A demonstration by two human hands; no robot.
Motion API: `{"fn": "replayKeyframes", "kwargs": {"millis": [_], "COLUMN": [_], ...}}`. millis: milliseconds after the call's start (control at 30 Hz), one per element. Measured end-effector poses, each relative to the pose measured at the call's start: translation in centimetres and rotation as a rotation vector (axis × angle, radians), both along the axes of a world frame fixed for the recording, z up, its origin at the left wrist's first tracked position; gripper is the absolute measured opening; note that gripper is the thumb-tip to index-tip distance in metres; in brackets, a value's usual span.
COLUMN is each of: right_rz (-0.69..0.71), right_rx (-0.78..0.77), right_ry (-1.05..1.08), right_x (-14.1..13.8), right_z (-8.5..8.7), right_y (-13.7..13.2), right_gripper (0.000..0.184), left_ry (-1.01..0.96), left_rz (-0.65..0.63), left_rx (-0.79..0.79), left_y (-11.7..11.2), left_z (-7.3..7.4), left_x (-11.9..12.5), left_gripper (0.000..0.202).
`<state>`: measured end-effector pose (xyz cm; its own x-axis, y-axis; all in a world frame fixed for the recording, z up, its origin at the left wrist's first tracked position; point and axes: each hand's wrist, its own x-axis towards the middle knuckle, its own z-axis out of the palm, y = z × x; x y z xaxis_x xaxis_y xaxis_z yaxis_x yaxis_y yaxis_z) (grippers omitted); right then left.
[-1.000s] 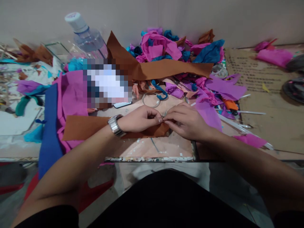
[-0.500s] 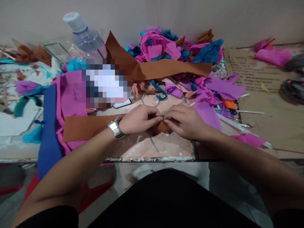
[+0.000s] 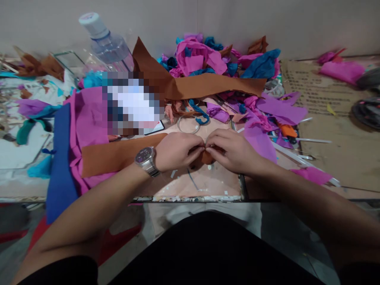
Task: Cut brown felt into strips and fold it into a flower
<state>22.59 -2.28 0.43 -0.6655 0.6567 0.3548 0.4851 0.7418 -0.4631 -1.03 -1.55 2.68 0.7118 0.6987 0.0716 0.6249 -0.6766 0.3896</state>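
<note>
Beneath left grip (image 3: pixel 179 151) and right grip (image 3: pixel 237 149), pale table (image 3: pixel 219 183), smooth-topped, chipped and flaking along near edge. Right of the grip, flat cardboard (image 3: pixel 341 152), printed with rows of dark characters. Beyond the grip, heap of crumpled sheets (image 3: pixel 202 59) in pink, blue and purple, thin and creased; in front of it, brown band (image 3: pixel 216 86), matte, with raised pointed end. Far left of the grip, pink sheet (image 3: pixel 90 114) in soft folds, beside blue strip (image 3: pixel 61 166) hanging past table edge. Nearer left, brown strip (image 3: pixel 118 154): matte, evenly coloured, straight-edged, lying partly over pink sheet and passing behind left grip; small rounded brown portion visible under fingertips. Cloth or paper, cannot tell. Both grips closed in a pinch on brown strip, tips nearly meeting; exact pinched part hidden. Just beyond the grip, thin round ring (image 3: pixel 178 126) and twisted blue cord (image 3: pixel 204 119).
</note>
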Motion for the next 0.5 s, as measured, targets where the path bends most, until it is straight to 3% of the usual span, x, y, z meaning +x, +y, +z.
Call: {"fn": "replayKeyframes", "kwargs": {"millis": [333,500], "right_rz": [-0.031,-0.011], "right_rx": [0.079,0.062], "right_ry": [0.028,0.001], "right_x": [0.03,-0.15], "right_z": [-0.32,-0.08], "right_y": [0.15,0.18], "right_gripper": [0.011,0.010], "left_ry": [-0.110,-0.113], "left_rz": [0.056,0.048], "left_rx": [-0.162,-0.137], "left_y": [0.06,0.03], "left_z": [0.52,0.56], "left_x": [-0.10,-0.02], "left_gripper": [0.026,0.023]}}
